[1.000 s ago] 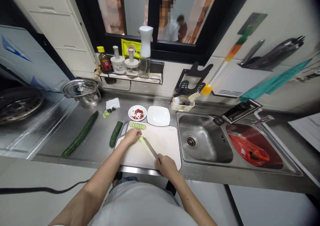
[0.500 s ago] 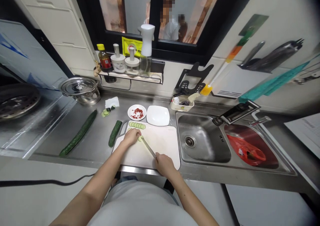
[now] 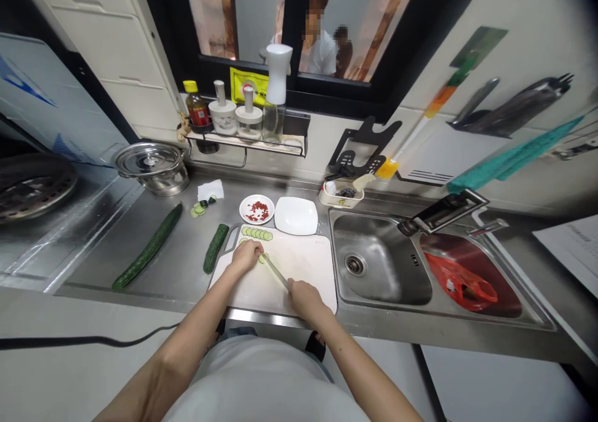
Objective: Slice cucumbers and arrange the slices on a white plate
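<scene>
My right hand (image 3: 306,298) is wrapped round the handle of a knife (image 3: 276,272), its blade slanting up and left over a white cutting board (image 3: 299,260). The blade's tip touches a pale green cucumber slice (image 3: 263,259). Bent fingers of my left hand (image 3: 247,255) press together on the near edge of that slice, partly hiding it. A row of overlapping cucumber slices (image 3: 256,234) lies at the board's far left, and another slice peeks out behind my left fingers. A cut cucumber piece (image 3: 215,248) rests left of the board.
Behind the board stand a plate of red bits (image 3: 256,219) and a white square plate (image 3: 296,216). A long cucumber (image 3: 148,247) and cucumber scraps (image 3: 199,209) lie left. Right is a double sink (image 3: 374,291) with a red bag (image 3: 460,282). A lidded steel pot (image 3: 159,169) stands back left.
My right hand and the knife have shifted slightly up and left. My left hand stays at nearly the same spot by the slice. The whole view has moved a little.
</scene>
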The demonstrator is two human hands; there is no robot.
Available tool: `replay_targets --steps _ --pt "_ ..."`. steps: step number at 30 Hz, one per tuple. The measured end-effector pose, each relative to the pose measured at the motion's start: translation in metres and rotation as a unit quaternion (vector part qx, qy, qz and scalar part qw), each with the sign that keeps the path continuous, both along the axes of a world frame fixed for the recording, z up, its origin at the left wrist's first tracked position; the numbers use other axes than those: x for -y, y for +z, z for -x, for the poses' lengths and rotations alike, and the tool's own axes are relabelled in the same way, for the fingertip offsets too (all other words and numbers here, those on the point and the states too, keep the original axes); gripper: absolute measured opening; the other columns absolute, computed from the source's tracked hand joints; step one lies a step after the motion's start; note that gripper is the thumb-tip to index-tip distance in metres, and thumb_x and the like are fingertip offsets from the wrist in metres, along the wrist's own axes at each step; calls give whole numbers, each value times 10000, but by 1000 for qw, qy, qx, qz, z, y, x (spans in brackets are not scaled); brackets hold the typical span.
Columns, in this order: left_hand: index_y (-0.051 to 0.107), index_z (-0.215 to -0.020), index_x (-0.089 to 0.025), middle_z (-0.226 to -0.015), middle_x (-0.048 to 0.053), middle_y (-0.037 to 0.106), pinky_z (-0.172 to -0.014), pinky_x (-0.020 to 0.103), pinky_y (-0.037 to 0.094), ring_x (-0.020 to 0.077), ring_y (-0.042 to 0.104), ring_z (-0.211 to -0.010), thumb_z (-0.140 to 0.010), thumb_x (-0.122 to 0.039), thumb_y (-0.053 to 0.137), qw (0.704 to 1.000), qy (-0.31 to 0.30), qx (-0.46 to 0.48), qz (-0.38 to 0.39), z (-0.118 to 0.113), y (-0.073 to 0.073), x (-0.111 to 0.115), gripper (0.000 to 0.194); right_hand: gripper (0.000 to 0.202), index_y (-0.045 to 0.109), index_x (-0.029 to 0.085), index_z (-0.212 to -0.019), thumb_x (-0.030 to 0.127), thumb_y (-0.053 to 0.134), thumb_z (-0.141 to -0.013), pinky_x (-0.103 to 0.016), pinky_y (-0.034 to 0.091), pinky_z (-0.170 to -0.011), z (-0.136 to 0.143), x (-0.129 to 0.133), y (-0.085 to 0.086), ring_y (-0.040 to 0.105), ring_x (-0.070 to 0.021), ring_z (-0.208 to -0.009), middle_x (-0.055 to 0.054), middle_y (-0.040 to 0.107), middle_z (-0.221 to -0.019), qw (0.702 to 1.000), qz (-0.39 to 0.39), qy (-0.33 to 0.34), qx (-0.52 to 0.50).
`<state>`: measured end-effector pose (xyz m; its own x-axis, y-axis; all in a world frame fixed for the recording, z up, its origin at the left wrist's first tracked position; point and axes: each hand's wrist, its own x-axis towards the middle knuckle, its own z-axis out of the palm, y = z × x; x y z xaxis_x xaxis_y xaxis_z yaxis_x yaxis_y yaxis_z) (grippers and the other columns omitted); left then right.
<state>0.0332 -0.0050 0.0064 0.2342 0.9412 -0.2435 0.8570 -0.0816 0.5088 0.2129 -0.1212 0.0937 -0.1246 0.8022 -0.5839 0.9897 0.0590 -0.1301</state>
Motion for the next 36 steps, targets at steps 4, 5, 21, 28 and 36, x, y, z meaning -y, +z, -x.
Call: replay_targets --steps 4,5,21,28,36 --pt "715 -863 -227 -1004 50 693 -806 282 434 208 579 -979 -830 -216 532 1000 4 -8 3 -1 1 0 186 303 580 143 -1112 109 389 -880 -278 447 -732 1 -3 -1 652 -212 -971 -148 683 -1032 1000 3 6 3" --pt "715 -863 -227 -1000 51 692 -799 281 434 209 578 -976 -831 -220 532 1000 4 -12 4 -1 2 0 186 307 581 142 -1111 104 384 -879 -280 449 -735 1 -4 -1 652 -211 -972 -149 683 -1033 1000 4 5 2" --pt "707 -892 -227 -993 48 693 -816 282 427 205 569 -985 -850 -211 512 1000 11 -9 -8 -1 6 6 201 308 567 133 -1127 111 387 -878 -298 437 -726 -1 7 -4 650 -232 -964 -167 678 -1025 1000 -1 -6 2" --pt "704 -888 -232 -987 48 693 -813 283 424 205 574 -971 -839 -204 516 1000 15 -13 -1 -2 2 5 195 310 572 135 -1118 118 362 -890 -285 434 -709 -6 12 -4 656 -222 -942 -152 684 -1006 1000 2 -2 3" --pt "701 -925 -236 -1032 57 687 -829 288 422 207 569 -1004 -846 -210 498 1000 12 -21 -2 -1 2 6 220 320 561 128 -1143 103 390 -873 -296 442 -729 2 3 -3 649 -237 -978 -173 676 -1039 1000 4 -4 5"
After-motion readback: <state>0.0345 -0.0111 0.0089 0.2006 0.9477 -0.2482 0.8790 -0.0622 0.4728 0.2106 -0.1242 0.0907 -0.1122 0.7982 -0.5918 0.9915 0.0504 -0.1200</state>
